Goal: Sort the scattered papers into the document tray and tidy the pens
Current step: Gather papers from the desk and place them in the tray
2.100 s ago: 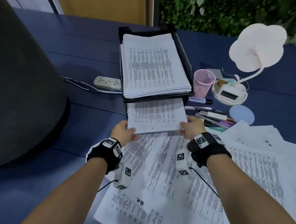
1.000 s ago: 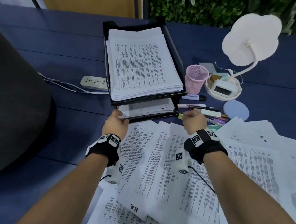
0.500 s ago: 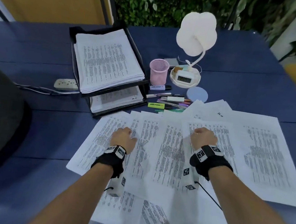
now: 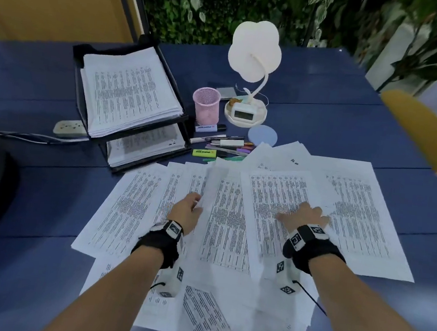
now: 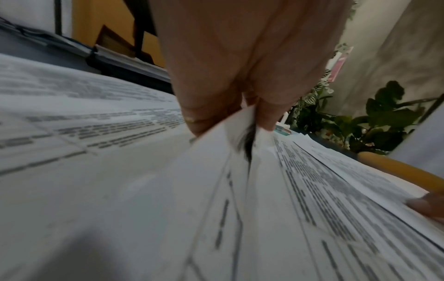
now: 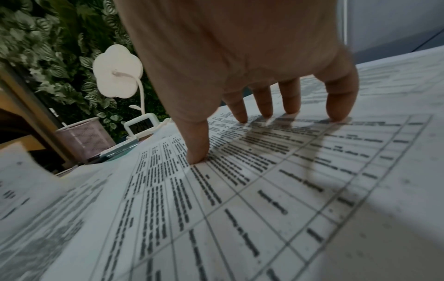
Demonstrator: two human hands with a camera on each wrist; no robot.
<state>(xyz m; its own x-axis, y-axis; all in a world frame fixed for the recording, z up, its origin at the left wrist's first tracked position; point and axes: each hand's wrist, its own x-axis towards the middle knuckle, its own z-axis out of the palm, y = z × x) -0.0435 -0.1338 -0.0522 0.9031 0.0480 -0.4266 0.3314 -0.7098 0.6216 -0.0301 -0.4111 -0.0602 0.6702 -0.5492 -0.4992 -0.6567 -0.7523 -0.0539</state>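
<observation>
Papers (image 4: 233, 220) lie fanned and overlapping across the near half of the worktop (image 4: 35, 201), reaching from 9 to 3 o'clock around the hands. Left hand (image 4: 187, 210) pinches the raised edge of one sheet (image 4: 211, 188) between thumb and fingers, lifting it off its neighbours; the left wrist view shows that edge crumpled in the pinch. Right hand (image 4: 304, 216) is unclenched, its spread fingertips (image 6: 338, 114) pressing flat on another sheet (image 4: 275, 197), probably to anchor the pile so only the pinched sheet comes free. Tray (image 4: 181, 124) stands at 11 o'clock, upper tier stacked high with paper and lower tier partly filled, so sorting appears well begun but far from finished. Pens (image 4: 222, 145) lie loose at 12 o'clock, between the tray and the far edge of the papers, just in front of the pink cup (image 4: 206, 105), which looks empty; tidying them seems not yet started. Lamp (image 4: 252, 69) stands just right of the cup.
</observation>
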